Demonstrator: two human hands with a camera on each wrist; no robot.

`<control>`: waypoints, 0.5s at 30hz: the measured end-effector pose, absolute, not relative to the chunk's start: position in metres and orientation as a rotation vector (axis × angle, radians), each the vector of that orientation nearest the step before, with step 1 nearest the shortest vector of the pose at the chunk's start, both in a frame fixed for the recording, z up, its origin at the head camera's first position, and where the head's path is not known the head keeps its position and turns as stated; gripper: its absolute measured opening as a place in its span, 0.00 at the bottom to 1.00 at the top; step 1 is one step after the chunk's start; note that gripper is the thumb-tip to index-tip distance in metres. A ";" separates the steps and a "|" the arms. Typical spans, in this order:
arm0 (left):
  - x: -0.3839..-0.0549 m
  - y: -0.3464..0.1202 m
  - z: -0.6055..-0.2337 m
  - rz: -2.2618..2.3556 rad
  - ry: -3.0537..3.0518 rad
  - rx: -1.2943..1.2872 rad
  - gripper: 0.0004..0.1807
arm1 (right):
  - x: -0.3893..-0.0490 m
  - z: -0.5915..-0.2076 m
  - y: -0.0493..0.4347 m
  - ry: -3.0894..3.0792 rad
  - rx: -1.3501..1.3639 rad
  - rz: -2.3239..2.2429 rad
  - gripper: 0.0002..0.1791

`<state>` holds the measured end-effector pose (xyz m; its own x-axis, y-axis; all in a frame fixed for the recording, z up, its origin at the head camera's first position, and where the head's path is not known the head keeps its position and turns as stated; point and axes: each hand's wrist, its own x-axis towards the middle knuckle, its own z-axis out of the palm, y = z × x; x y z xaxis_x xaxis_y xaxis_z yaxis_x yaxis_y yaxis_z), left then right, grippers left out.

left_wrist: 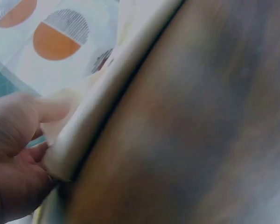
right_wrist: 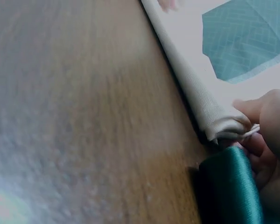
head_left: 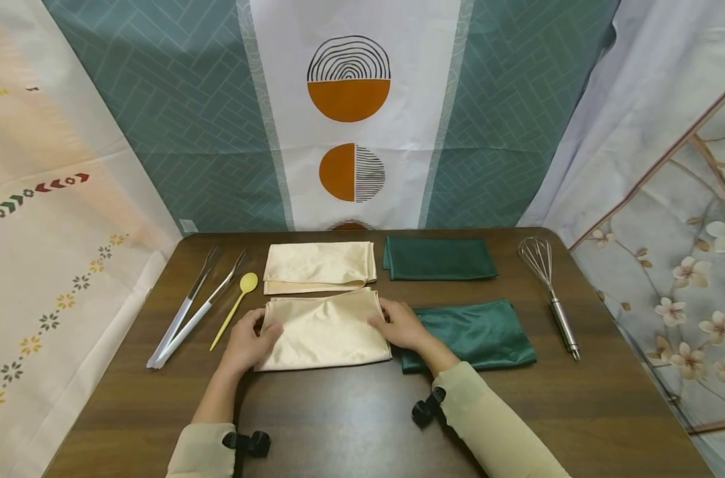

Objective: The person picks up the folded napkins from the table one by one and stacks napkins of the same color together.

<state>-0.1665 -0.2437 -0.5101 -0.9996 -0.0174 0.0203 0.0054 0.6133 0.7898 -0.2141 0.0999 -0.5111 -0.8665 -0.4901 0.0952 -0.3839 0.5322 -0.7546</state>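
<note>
A folded cream satin cloth (head_left: 326, 335) lies at the near middle of the table, between both hands. My left hand (head_left: 250, 342) pinches its left edge, thumb on top and fingers under the side. At the opposite edge, my right hand (head_left: 403, 325) grips the cloth the same way; the right wrist view shows the folded layers (right_wrist: 224, 126) between thumb and fingers. A folded green satin cloth (head_left: 473, 335) sits just right of the right hand, partly behind that wrist. Behind the gripped cloth is a second folded cream cloth (head_left: 317, 262), which its far edge meets or slightly overlaps.
Metal tongs with white handles (head_left: 186, 315) and a yellow spoon (head_left: 237, 307) lie at the left. Another folded green cloth (head_left: 439, 259) is at the back right. A wire whisk (head_left: 550, 292) lies near the right edge of the wooden table (head_left: 338, 425). Patterned curtains hang around.
</note>
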 end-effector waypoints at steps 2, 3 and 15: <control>-0.165 -0.247 -0.505 -1.341 -2.884 -0.034 0.32 | -0.214 -0.510 0.100 2.642 -0.742 -1.231 0.16; -0.165 -0.249 -0.502 -1.313 -2.928 -0.058 0.37 | -0.215 -0.510 0.100 2.641 -0.745 -1.223 0.18; -0.157 -0.245 -0.494 -1.343 -3.000 -0.089 0.16 | -0.215 -0.506 0.103 2.619 -0.852 -1.069 0.18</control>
